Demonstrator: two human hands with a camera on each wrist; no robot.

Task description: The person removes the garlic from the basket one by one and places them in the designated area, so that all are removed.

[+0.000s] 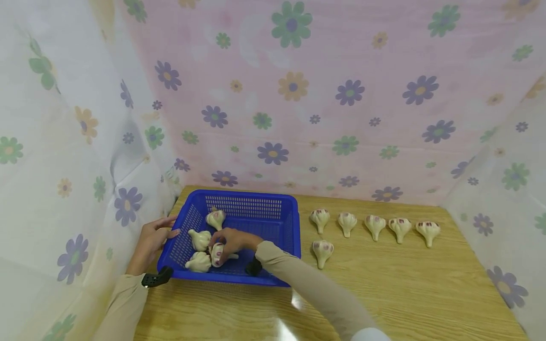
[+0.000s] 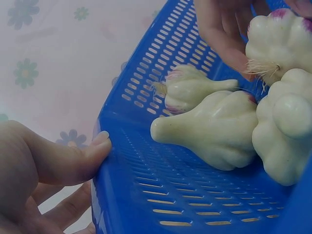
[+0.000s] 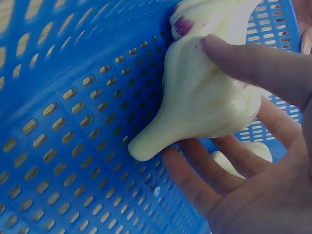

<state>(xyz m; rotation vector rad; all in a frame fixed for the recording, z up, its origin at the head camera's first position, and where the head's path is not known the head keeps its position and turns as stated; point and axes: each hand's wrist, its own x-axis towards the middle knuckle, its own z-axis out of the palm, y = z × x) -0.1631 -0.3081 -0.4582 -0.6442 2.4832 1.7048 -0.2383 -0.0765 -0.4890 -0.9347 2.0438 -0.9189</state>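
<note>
A blue plastic basket [image 1: 239, 280] holds several garlic bulbs. My left hand [image 1: 151, 244] grips its left rim, the thumb [image 2: 95, 153] on the edge and the other fingers outside below. Inside the basket, my right hand [image 1: 234, 240] has thumb and fingers around a garlic bulb [image 3: 204, 97] whose stem points away from the palm. Close by lie a second garlic bulb [image 1: 199, 240] and a third garlic bulb [image 1: 198, 262], toward the left wall. Another garlic bulb [image 1: 215, 219] rests near the back left corner.
On the wooden table [image 1: 384, 284], right of the basket, several garlic bulbs [image 1: 375, 227] form a row, stems toward me. One more garlic bulb [image 1: 322, 252] lies in front of the row's left end. Flowered cloth [image 1: 315, 128] hangs behind and at both sides.
</note>
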